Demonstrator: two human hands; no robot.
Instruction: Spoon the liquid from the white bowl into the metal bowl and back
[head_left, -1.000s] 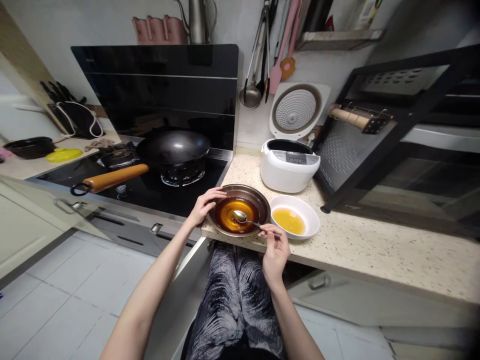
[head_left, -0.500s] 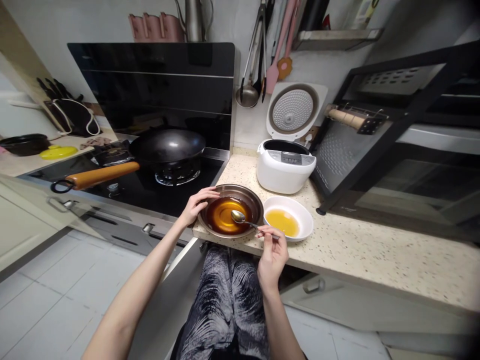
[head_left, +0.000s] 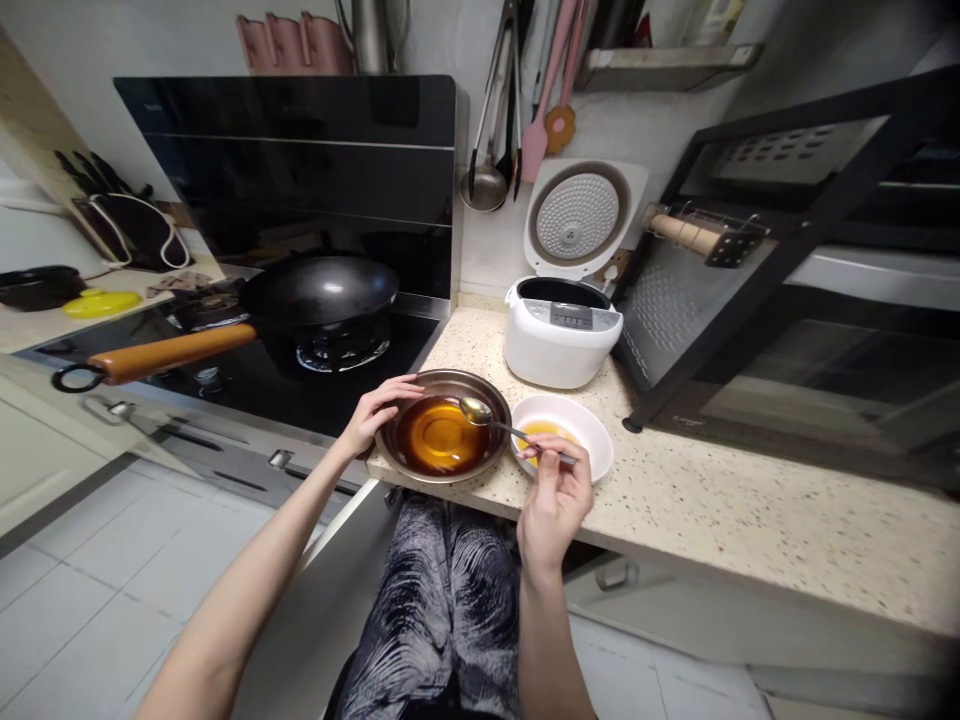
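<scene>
A metal bowl (head_left: 501, 420) of dark amber liquid stands near the counter's front edge. My left hand (head_left: 373, 412) rests against its left rim, with the fingers stretched out and the thumb apart. Pinched in my right hand (head_left: 555, 495) is a metal spoon (head_left: 476, 411). Its bowl end is over the right part of the liquid, and the handle crosses the bowl's right rim. Just right of the metal bowl is a white dish (head_left: 598, 440) with yellow liquid in it. My right hand is above this dish's front edge and hides part of it.
Behind the bowls a white rice cooker (head_left: 562, 345) has its lid raised. To the left, a black wok (head_left: 322, 290) with a wooden handle (head_left: 176, 352) sits on the gas stove (head_left: 262, 395). A dark-framed oven or cabinet (head_left: 795, 370) stands on the right. Utensils (head_left: 491, 185) hang on the wall.
My right hand has moved right and the spoon has shifted toward the bowl's upper right, its handle now over the white dish. My left hand keeps its place on the rim. The view has shifted slightly.
</scene>
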